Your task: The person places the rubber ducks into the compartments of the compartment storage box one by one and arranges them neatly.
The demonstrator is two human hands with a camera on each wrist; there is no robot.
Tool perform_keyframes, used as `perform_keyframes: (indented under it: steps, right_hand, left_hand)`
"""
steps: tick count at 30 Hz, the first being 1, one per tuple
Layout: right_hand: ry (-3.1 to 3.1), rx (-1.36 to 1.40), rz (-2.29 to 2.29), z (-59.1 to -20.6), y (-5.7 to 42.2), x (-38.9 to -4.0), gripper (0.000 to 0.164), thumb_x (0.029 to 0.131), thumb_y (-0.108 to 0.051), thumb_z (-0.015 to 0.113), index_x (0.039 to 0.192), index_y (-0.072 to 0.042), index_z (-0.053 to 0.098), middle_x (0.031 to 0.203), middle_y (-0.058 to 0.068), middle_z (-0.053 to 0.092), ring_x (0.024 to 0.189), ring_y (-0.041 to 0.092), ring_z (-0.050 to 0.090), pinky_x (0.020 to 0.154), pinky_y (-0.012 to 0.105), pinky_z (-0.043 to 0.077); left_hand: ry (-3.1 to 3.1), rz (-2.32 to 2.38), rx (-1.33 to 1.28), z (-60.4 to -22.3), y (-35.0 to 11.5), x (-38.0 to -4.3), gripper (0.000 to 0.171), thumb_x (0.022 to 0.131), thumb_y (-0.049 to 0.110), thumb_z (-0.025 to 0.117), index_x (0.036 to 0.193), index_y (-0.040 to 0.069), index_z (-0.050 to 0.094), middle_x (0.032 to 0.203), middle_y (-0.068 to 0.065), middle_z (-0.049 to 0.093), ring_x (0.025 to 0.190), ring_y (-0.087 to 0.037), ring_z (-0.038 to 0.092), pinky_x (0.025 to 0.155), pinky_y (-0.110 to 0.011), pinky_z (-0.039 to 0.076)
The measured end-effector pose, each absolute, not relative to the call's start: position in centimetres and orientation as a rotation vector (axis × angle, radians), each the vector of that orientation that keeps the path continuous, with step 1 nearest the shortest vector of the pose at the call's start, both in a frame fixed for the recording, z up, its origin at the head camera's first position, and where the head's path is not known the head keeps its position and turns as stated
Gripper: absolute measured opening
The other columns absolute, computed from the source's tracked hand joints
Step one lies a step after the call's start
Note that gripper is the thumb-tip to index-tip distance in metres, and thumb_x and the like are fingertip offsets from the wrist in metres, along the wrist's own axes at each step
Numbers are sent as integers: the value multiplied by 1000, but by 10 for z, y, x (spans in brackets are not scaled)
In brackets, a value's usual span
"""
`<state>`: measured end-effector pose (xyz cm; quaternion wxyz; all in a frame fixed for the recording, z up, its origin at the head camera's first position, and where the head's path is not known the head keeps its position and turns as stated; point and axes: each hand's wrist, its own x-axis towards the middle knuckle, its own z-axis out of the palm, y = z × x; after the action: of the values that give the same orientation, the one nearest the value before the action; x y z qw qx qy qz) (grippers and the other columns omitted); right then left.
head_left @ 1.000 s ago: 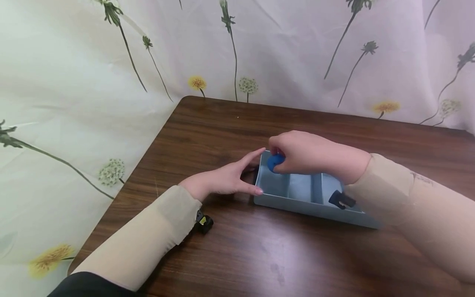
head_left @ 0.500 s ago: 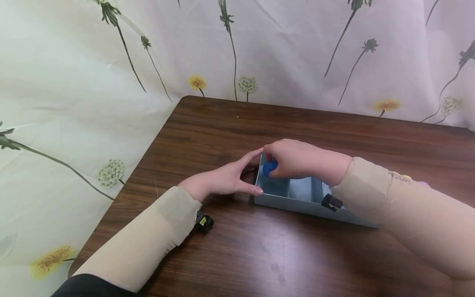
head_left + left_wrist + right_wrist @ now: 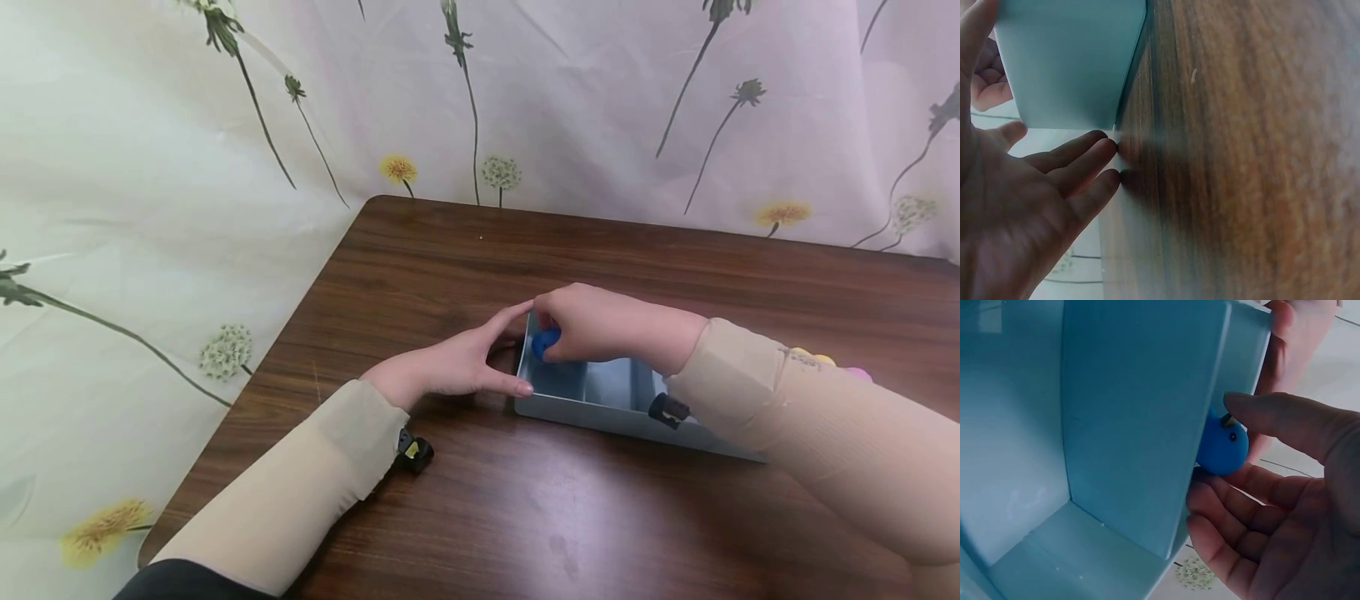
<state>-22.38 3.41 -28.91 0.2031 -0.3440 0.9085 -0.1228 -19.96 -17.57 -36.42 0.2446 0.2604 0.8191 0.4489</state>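
A light blue divided tray lies on the wooden table. At its left end, my left hand spreads thumb and index finger to the two corners, fingers nearly straight. The left wrist view shows the other fingertips beside the tray's end wall. My right hand pinches a small blue toy duck over the leftmost compartment. In the right wrist view the duck's head, with a dark eye and a beak, shows past a divider; the rest of the duck is hidden.
Yellow items and a pink one peek out behind the right sleeve, which covers the tray's right part. A flower-print curtain hangs along the table's back and left edges. Small black cameras sit at both wrists.
My right hand has moved a little left and down with the toy duck, into the leftmost compartment, then stayed nearly still. Yellow and pink items have come into view. The left hand stays put.
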Motion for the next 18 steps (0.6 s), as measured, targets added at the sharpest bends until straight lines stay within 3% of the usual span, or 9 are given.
perform_keyframes:
  steps: [12,18]
  right_hand:
    - [2521,-947,-315,-298,32,-228,26,87,-21,77,105,-6,66,91,4,64,81,21,58,72,35,51]
    - [2524,-955,-233,-299,26,-228,29,87,-20,77,109,-4,67,94,5,65,82,21,59,74,36,52]
  left_hand:
    - [2234,1243,719,-368,-177,-200,103,83,40,80,156,42,7,148,2,40,139,-16,35,113,-40,26]
    - [2235,1258,751,-370,-177,-202,104,83,37,81,158,36,8,147,0,41,137,-16,37,113,-38,28]
